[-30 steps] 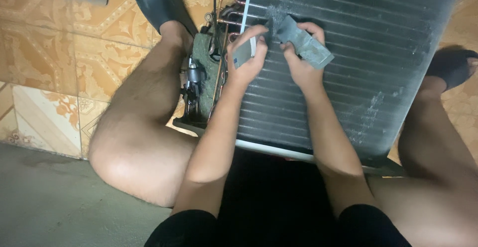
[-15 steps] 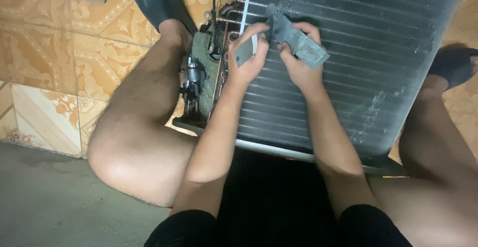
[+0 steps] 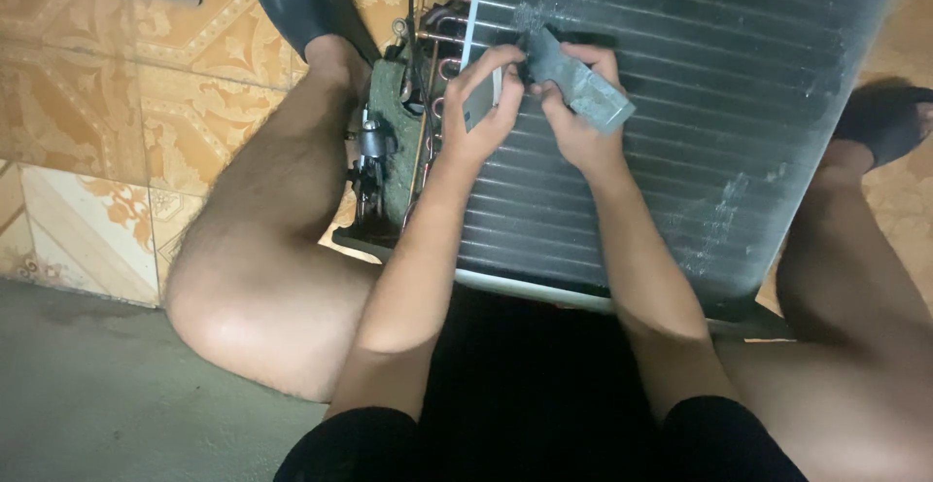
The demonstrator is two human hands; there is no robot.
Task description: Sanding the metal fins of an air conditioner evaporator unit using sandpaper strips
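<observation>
A dark finned condenser coil (image 3: 700,103) lies flat between my knees. My left hand (image 3: 481,108) grips a small flat grey piece (image 3: 480,101) near the coil's left edge. My right hand (image 3: 573,122) holds a grey oblong block (image 3: 581,84) angled across the fins. The two hands almost touch above the coil. Copper tube bends (image 3: 449,16) and a small valve fitting (image 3: 372,142) sit at the coil's left end.
Orange patterned floor tiles (image 3: 117,103) spread to the left, a grey concrete strip (image 3: 87,395) lies nearer me. My feet in black sandals (image 3: 301,6) (image 3: 889,118) flank the coil. Both bare legs bracket it closely.
Both hands stay in nearly the same spot on the coil; the right hand with the block has shifted very slightly.
</observation>
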